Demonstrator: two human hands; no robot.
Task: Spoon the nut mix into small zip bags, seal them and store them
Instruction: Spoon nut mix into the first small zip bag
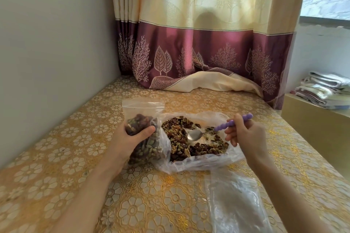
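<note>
Your right hand (244,134) pinches the purple-handled metal spoon (212,130), bowl lying leftward in the loose nut mix (181,138). Your left hand (130,138) grips the small clear zip bag (144,119) just beyond, mid-bench (56,176).

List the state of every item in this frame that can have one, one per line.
Small zip bag: upright, partly filled, top looks unsealed.
Large bag of nut mix: lying open on the table.
Spoon: bowl empty, down in the mix.
Empty bags: flat, unfilled.
Left hand: gripping the small zip bag.
Right hand: holding the spoon's purple handle.
Curtain: drawn.
</note>
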